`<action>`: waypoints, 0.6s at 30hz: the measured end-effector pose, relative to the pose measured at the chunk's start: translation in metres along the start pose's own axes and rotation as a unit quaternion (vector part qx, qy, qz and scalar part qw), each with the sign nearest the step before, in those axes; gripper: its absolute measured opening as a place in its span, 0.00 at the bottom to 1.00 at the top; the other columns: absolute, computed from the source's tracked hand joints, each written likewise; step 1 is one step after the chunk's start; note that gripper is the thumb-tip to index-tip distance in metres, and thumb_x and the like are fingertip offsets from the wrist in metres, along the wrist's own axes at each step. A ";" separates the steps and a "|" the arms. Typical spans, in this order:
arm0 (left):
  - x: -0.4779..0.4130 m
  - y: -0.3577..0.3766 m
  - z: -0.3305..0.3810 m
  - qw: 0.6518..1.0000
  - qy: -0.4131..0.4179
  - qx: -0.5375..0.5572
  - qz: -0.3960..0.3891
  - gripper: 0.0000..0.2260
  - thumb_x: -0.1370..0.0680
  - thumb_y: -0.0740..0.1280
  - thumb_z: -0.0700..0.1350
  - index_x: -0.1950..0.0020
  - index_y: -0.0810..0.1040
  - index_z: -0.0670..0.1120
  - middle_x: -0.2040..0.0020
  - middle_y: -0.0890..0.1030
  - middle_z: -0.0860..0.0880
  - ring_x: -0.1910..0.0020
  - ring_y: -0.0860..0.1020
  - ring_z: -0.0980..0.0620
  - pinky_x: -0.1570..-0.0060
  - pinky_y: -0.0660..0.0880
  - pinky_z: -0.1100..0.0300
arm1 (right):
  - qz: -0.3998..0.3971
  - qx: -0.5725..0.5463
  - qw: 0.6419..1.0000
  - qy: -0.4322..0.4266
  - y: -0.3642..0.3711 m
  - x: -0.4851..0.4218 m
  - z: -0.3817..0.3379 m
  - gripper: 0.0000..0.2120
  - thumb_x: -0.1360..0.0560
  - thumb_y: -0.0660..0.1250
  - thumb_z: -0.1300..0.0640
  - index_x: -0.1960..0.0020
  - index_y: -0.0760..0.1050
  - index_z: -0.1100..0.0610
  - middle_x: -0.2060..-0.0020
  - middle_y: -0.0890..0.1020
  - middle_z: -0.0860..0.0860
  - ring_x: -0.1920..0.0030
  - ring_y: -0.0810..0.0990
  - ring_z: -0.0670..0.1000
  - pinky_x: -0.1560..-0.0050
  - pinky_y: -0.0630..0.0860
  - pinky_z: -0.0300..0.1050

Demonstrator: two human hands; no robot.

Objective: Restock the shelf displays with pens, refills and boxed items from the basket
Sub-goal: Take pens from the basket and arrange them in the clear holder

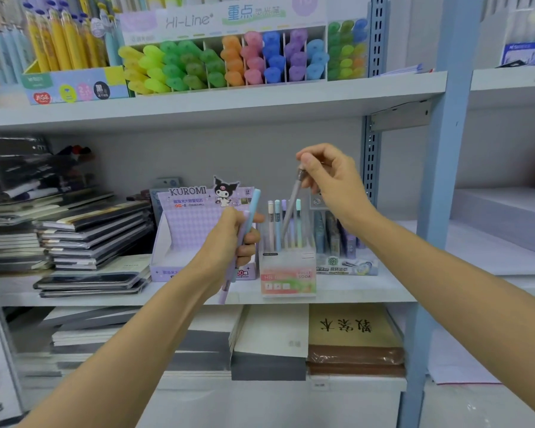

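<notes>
The middle shelf (352, 288) runs below both hands. On it, behind the left hand (232, 239), stands the purple Kuromi box (186, 230), which looks empty inside. Just right of that hand's fingers (247, 239), and below the right hand (331, 180), sits the clear pen holder (288, 276), part filled with upright pastel pens (277, 223).

The left fingers curl round a small bundle: a blue pen (254, 202) sticks up above them and a lilac pen (223, 293) pokes out beneath. The right fingers (309, 163) pinch the very top of a grey pen (292, 202), which slants down from them with its lower end among the standing pens. The basket is not in view.

With so high a pinch the grey pen may swing, so its tip could snag a neighbour and knock the row askew. The holder stands near the shelf's front edge, and a sideways shove from the slanted pen might tip it or slide it off. The lilac pen hangs low below the left fingers and could slip free if that grip slackens.
</notes>
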State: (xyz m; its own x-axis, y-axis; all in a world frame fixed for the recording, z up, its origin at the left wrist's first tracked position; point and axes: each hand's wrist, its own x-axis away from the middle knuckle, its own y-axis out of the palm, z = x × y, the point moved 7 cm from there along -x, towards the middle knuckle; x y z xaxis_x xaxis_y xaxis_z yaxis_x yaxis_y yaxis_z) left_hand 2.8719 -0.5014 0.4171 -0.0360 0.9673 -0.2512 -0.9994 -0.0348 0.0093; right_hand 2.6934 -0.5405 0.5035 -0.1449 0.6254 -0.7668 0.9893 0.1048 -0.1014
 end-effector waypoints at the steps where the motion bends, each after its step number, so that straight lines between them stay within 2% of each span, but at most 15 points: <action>1: 0.000 0.000 -0.003 1.000 0.003 -0.007 0.001 0.15 0.19 0.51 0.47 0.49 0.76 0.45 0.69 0.67 0.52 0.74 0.61 0.55 0.75 0.62 0.64 | 0.010 0.014 1.000 0.005 -0.003 -0.001 0.005 0.07 0.19 0.62 0.60 0.46 0.76 0.62 0.62 0.80 0.52 0.65 0.78 0.47 0.64 0.74 0.40; 4: 0.000 0.001 -0.006 0.998 0.027 -0.057 -0.002 0.15 0.17 0.51 0.44 0.50 0.77 0.44 0.66 0.69 0.51 0.71 0.65 0.56 0.70 0.65 0.64 | 0.028 0.069 0.997 0.024 -0.006 0.000 0.024 0.07 0.19 0.62 0.60 0.46 0.76 0.63 0.61 0.81 0.55 0.63 0.79 0.49 0.60 0.76 0.42; 7: 0.001 -0.002 -0.004 0.994 0.067 -0.091 0.006 0.14 0.15 0.53 0.46 0.52 0.77 0.46 0.65 0.71 0.52 0.69 0.66 0.55 0.66 0.68 0.63 | 0.032 0.108 0.993 0.046 -0.006 0.002 0.044 0.06 0.20 0.62 0.60 0.47 0.76 0.62 0.60 0.81 0.56 0.62 0.81 0.50 0.58 0.79 0.44; 12: 0.004 -0.009 -0.006 0.991 0.098 -0.090 0.017 0.12 0.16 0.56 0.51 0.52 0.75 0.48 0.70 0.74 0.49 0.71 0.72 0.51 0.64 0.76 0.53 | 0.007 0.144 0.988 0.060 0.001 0.004 0.066 0.06 0.19 0.62 0.61 0.48 0.76 0.61 0.62 0.80 0.51 0.62 0.82 0.49 0.63 0.75 0.35; 15: 0.003 -0.014 -0.009 0.991 0.101 -0.079 0.030 0.13 0.17 0.59 0.53 0.53 0.79 0.50 0.72 0.68 0.50 0.76 0.64 0.53 0.74 0.69 0.60 | -0.004 0.165 0.985 0.055 0.005 0.004 0.073 0.06 0.20 0.62 0.61 0.49 0.76 0.61 0.65 0.81 0.51 0.65 0.82 0.45 0.65 0.74 0.32; 18: 0.001 -0.016 -0.011 0.992 0.100 -0.065 0.033 0.14 0.18 0.59 0.54 0.53 0.81 0.50 0.71 0.63 0.50 0.75 0.58 0.53 0.77 0.59 0.62 | -0.022 0.184 0.981 0.049 0.008 0.000 0.074 0.06 0.20 0.61 0.61 0.50 0.77 0.61 0.65 0.82 0.52 0.66 0.81 0.44 0.65 0.75 0.31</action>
State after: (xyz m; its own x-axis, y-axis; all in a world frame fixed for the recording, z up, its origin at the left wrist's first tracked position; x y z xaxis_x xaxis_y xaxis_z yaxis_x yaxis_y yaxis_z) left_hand 2.8877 -0.5023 0.4055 -0.0883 0.8926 -0.4421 -0.9859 -0.1418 -0.0893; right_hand 2.7025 -0.5970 0.4555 -0.1704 0.6995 -0.6940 0.9184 -0.1425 -0.3691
